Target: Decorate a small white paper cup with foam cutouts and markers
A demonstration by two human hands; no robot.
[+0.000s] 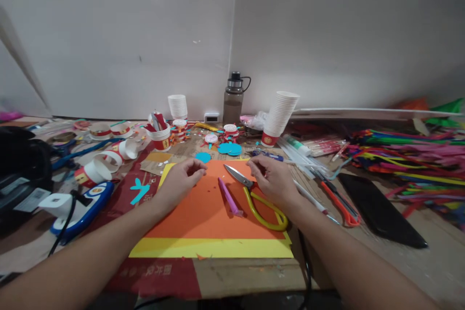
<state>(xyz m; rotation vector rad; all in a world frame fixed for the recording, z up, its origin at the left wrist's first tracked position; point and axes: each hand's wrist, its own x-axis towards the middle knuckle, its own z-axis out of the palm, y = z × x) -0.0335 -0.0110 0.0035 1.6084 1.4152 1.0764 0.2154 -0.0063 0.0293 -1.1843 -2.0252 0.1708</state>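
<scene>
Orange paper (196, 213) lies over a yellow sheet (210, 248) in front of me. My left hand (183, 181) rests at the paper's upper left, fingers curled and tips close together; whether anything small is between them I cannot make out. At the upper right, my right hand (272, 179) has its fingers bent, beside the scissors. Those scissors (265, 213), with yellow handles, lie on the orange sheet, blades pointing up and left. A purple pen-like object (229, 197) lies left of them. Blue paper discs (229, 148) are beyond the sheets.
Behind are a bottle (233, 101), a tall cup stack (280, 118) and a cup with red items (159, 136). At right lie a red-handled tool (339, 203), a black phone (381, 208) and colourful strips (395, 155). A blue-and-white device (85, 210) sits left.
</scene>
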